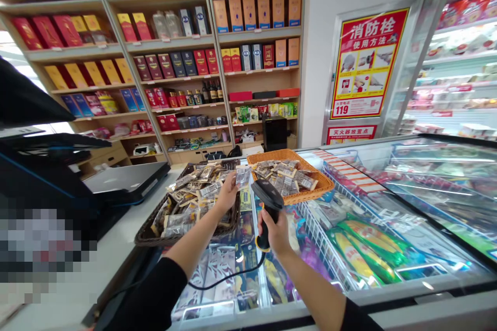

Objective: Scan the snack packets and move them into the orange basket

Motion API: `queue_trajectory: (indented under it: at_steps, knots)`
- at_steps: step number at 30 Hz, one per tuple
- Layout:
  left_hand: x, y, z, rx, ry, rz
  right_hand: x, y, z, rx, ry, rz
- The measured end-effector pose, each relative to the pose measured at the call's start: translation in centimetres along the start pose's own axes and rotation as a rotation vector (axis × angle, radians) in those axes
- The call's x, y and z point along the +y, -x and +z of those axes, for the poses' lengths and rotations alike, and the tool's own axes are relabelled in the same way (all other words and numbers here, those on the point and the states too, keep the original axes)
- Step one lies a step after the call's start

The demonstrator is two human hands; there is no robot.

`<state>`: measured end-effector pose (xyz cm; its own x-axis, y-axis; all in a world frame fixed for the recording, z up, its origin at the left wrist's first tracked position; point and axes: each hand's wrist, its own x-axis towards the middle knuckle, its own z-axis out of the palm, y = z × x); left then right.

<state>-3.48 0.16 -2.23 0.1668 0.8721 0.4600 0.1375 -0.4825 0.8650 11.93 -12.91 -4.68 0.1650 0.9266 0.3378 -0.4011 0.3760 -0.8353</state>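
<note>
My right hand [275,230] is wrapped round the handle of a black barcode scanner [267,196], whose cable curls down to the left. In my left hand [228,191] a small clear packet [243,175] is pinched by the fingertips, just left of the scanner's head. Below and beside that hand sits a dark brown woven basket [149,240] heaped with small packets [194,186]. An orange woven basket [328,186] holding similar packets [289,178] stands behind the scanner, to the right.
Both baskets rest on a glass-topped freezer [267,315] with bagged goods and white wire dividers inside. At left are a counter [128,240] and a scale [128,181]. Shelves [186,80] of boxes and bottles line the back wall, beside a red poster [363,64].
</note>
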Motion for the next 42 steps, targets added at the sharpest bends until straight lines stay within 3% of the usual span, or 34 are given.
queue_trajectory:
  at_steps: [5,13,23,27,33,36,39,42]
  knots:
    - [-0.1,0.4,0.3,-0.040,0.010,0.008,0.2,0.2,2.2,0.006,-0.016,0.054]
    - [0.2,0.7,0.4,-0.053,-0.016,-0.030,0.2,-0.3,1.5,0.064,-0.105,0.070]
    - [-0.2,0.5,0.1,-0.034,0.001,-0.024,0.3,-0.2,1.2,0.002,-0.078,0.049]
    - [-0.2,0.6,-0.3,-0.006,-0.008,-0.066,0.2,-1.1,-0.5,0.046,-0.111,0.070]
    - [0.1,-0.4,-0.7,0.026,-0.119,-0.133,-1.5,-3.8,-6.7,0.253,-0.317,0.107]
    - [1.1,-2.1,1.3,-0.022,-0.162,-0.104,-2.2,-5.1,-9.0,0.300,-0.413,0.133]
    - [2.0,-3.7,5.2,-0.102,-0.198,-0.087,-2.1,-6.0,-10.1,0.329,-0.505,0.117]
    - [2.1,-4.3,9.0,-0.175,-0.398,-0.101,-1.7,-6.6,-10.4,0.349,-0.554,0.103]
